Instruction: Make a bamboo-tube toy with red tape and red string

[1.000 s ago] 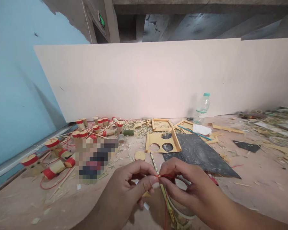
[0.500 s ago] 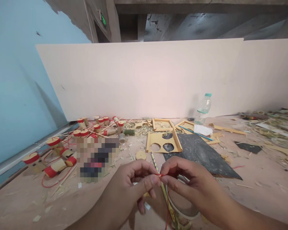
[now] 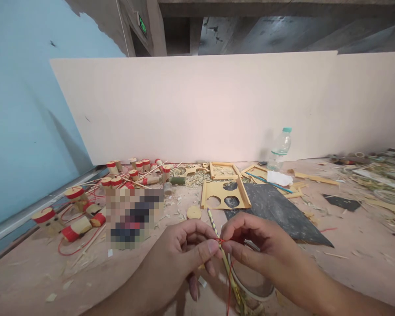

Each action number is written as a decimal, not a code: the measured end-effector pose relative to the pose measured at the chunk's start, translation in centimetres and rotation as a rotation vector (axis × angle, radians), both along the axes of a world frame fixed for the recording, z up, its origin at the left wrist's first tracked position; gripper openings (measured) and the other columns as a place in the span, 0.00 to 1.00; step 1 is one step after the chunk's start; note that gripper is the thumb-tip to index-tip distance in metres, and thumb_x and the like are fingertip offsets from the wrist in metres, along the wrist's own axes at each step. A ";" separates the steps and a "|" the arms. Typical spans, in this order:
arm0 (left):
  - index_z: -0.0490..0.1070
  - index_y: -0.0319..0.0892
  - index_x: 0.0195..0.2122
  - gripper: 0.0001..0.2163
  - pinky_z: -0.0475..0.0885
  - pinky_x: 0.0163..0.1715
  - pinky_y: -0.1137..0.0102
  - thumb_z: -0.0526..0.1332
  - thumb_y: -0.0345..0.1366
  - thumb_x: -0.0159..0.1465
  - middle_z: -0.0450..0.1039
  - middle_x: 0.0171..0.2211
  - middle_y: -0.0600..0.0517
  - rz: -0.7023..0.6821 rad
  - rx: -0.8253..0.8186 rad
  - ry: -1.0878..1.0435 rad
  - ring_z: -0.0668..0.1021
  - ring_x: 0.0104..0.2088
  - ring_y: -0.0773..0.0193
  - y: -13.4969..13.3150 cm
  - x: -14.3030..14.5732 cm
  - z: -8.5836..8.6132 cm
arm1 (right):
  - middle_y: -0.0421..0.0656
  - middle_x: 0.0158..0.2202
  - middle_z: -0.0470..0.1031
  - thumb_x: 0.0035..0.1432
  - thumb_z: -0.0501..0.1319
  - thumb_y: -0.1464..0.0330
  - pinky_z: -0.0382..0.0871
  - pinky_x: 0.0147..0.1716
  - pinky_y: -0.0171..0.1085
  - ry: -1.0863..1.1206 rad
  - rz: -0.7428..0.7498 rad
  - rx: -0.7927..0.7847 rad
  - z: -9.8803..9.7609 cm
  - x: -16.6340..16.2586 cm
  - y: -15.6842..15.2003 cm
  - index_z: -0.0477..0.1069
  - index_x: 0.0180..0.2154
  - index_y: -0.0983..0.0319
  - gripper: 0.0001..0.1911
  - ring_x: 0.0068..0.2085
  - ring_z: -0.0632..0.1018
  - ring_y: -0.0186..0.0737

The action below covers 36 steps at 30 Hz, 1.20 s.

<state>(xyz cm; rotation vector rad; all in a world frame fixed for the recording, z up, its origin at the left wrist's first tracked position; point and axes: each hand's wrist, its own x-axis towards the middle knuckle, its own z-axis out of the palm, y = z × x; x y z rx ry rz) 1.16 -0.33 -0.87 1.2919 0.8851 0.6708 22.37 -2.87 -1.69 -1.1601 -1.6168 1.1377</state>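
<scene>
My left hand [image 3: 184, 252] and my right hand [image 3: 253, 245] meet low in the middle of the view, both pinched on a thin red string [image 3: 221, 241]. The string is wound around a striped stick [image 3: 213, 221] that rises between my fingertips. A loose end of the red string [image 3: 229, 285] hangs down below my hands. Under my right hand sits a round drum-like piece [image 3: 253, 283], partly hidden by my wrist.
Several small bamboo drums with red bands [image 3: 75, 193] and red cord lie at the left. A yellow board with round holes [image 3: 222, 193], a dark sheet [image 3: 276, 210], a water bottle [image 3: 279, 148] and wood scraps [image 3: 375, 180] lie ahead. A pale panel [image 3: 224, 105] stands behind.
My hands have stayed pinched on the red string at the stick, with only small finger shifts. The view has drifted slightly.
</scene>
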 end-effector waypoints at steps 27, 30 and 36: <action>0.67 0.45 0.43 0.12 0.68 0.24 0.77 0.67 0.45 0.68 0.75 0.32 0.57 -0.035 0.178 0.141 0.73 0.28 0.68 0.1 -0.4 -0.5 | 0.40 0.33 0.80 0.62 0.68 0.63 0.72 0.34 0.36 0.020 -0.049 0.067 0.1 0.2 0.3 0.78 0.37 0.57 0.05 0.34 0.78 0.40; 0.68 0.45 0.40 0.06 0.68 0.30 0.75 0.61 0.41 0.72 0.71 0.33 0.59 -0.018 0.287 0.168 0.71 0.30 0.69 -0.3 -0.4 -0.1 | 0.39 0.33 0.79 0.61 0.70 0.62 0.71 0.33 0.34 0.086 -0.047 0.020 -0.1 0.3 0.6 0.77 0.37 0.58 0.07 0.34 0.77 0.38; 0.71 0.45 0.35 0.10 0.55 0.20 0.75 0.58 0.42 0.72 0.56 0.18 0.63 -0.004 0.185 0.201 0.59 0.19 0.70 -0.7 -0.4 0.2 | 0.37 0.31 0.78 0.65 0.65 0.68 0.69 0.32 0.33 -0.133 -0.102 0.254 -0.3 0.4 0.4 0.78 0.37 0.56 0.03 0.32 0.76 0.37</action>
